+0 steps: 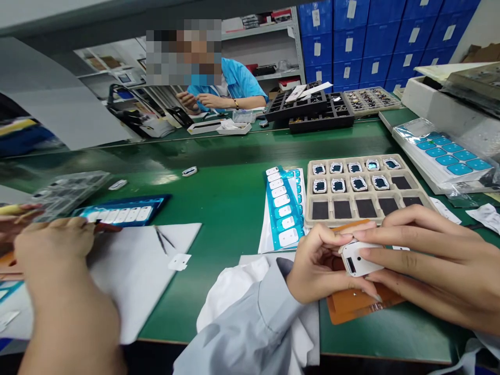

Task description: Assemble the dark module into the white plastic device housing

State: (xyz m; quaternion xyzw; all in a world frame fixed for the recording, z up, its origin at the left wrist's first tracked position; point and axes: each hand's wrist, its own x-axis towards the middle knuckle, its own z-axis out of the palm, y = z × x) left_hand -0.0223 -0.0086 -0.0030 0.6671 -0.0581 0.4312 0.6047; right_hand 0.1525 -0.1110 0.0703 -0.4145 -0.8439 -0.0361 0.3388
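Between my two hands is a small white rounded device casing (363, 259) with a dark slot and a small round hole. My left hand (318, 265) pinches its left end between thumb and fingers. The fingers of my right hand (425, 255) press on its top and right side. Below my hands lies an orange plate (351, 307), partly covered by them. Just beyond stands a beige compartment tray (309, 200), with white-framed parts in its two back rows and bare dark pads in the front row. Left of it lies a blue sheet of white stickers (287, 211).
A white cloth (230, 286) lies beside my left sleeve. At the left, a co-worker's hand (58, 239) is over a white mat (128, 291) with tweezers (162, 239). Another person (242, 80) sits across the green table (222, 208), near stacked black trays (320, 122).
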